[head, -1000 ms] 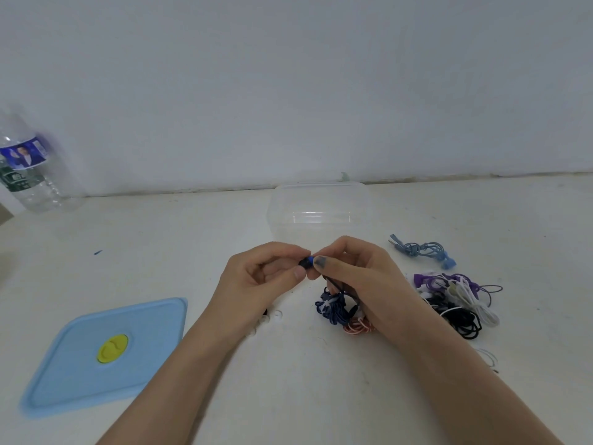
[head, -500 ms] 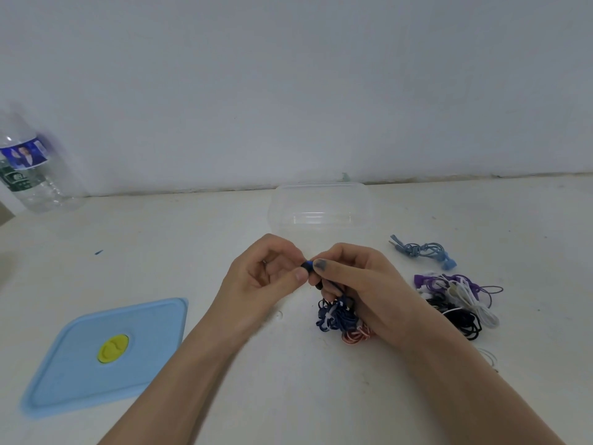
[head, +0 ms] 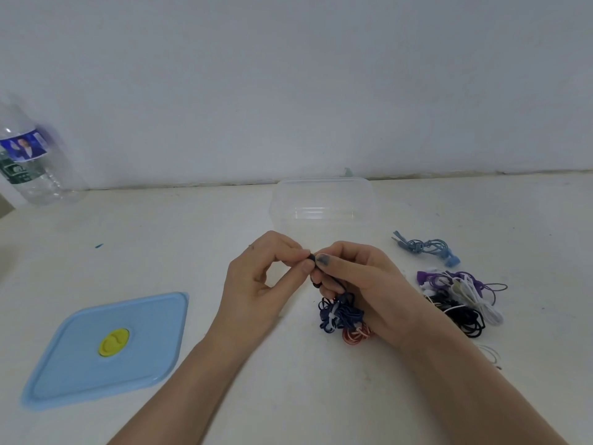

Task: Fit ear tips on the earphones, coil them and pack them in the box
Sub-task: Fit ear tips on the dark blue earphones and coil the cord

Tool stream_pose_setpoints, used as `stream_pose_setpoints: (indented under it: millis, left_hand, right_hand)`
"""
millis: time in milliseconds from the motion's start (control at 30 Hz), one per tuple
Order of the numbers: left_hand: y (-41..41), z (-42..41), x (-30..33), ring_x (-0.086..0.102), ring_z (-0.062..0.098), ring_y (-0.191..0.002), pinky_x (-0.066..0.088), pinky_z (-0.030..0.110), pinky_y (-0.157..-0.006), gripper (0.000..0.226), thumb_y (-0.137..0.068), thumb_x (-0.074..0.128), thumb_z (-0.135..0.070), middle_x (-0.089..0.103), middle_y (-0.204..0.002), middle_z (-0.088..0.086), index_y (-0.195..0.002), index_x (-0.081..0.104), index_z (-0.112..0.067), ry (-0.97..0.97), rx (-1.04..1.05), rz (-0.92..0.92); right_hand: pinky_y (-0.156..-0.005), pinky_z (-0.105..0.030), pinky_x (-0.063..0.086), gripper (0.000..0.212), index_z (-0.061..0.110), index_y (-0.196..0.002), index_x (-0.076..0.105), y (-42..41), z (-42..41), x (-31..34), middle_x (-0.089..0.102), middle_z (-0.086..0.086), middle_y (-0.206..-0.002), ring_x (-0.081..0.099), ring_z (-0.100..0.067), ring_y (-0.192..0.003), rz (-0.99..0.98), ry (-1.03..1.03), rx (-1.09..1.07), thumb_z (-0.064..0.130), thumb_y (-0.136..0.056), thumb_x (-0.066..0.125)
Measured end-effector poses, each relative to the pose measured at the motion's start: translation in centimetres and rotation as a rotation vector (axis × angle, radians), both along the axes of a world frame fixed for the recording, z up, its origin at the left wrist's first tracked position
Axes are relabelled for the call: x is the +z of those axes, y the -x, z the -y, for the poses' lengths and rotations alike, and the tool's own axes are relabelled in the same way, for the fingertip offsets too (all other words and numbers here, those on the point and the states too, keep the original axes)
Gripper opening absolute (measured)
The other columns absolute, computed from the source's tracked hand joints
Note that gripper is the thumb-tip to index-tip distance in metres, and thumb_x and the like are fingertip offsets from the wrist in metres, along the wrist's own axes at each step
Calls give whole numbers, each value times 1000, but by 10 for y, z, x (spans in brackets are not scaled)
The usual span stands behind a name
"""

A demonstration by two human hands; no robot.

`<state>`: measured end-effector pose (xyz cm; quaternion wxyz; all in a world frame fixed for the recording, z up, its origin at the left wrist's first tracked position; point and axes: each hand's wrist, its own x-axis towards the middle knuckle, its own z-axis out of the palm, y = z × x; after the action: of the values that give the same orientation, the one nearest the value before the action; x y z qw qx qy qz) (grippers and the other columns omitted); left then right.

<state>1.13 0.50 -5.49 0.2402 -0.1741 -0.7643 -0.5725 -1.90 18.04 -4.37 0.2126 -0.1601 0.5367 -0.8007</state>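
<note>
We pinch the earbud [head: 310, 259] between left hand [head: 260, 284] and right hand [head: 356, 281]; box [head: 322, 200] lies just beyond; ear tip probably hidden.

A plain white wall [head: 288, 85] fills the upper half, evenly lit with a faint bluish cast. It meets an off-white table [head: 192, 239] along a thin dark seam (slightly chipped near the middle). The tabletop shows small scuffs and a blue fleck [head: 99, 245] at left.

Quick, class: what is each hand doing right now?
Left hand: pinching the dark earbud.
Right hand: pinching the same earbud.
</note>
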Motion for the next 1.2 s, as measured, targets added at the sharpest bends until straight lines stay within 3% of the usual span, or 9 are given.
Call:
stream_pose_setpoints:
  millis: [267,500,700,933,1200]
  left_hand:
    - [1,0,-1,67,22,-84,52,27,-83,14,-86,72,1,69,-87,-7,-86,67,-12,-97,-63,33]
    - [1,0,-3,69,36,-83,55,49,-83,4,-90,68,-12,67,-91,3,-91,67,-8,-87,-67,-6]
    - [1,1,-4,68,28,-88,54,46,-83,9,-92,66,-16,69,-91,-4,-87,68,-9,0,15,-15]
    - [2,1,-5,67,30,-85,52,51,-80,5,-88,70,-16,67,-88,2,-86,66,-14,32,27,-58]
    - [0,-1,-1,64,25,-79,51,48,-74,4,-83,64,-12,65,-78,-4,-80,64,-10,106,70,-59]
  right_hand:
    - [-57,-24,42,11,0,-81,66,1,1,0,62,-16,-76,42,-17,-59,2,23,17,9,-88,63]
    - [-58,-24,41,11,-2,-85,68,3,1,-3,65,-16,-77,43,-15,-57,2,11,-7,9,-87,66]
    - [-58,-23,42,21,-5,-89,66,2,1,-1,65,-15,-75,43,-15,-57,6,2,-6,14,-81,68]
    - [-58,-24,42,15,-4,-87,66,2,1,-1,63,-15,-74,43,-14,-55,25,11,29,10,-85,64]
    - [-60,-25,38,11,-1,-88,68,2,1,-2,64,-16,-76,43,-16,-58,23,-34,36,3,-94,60]
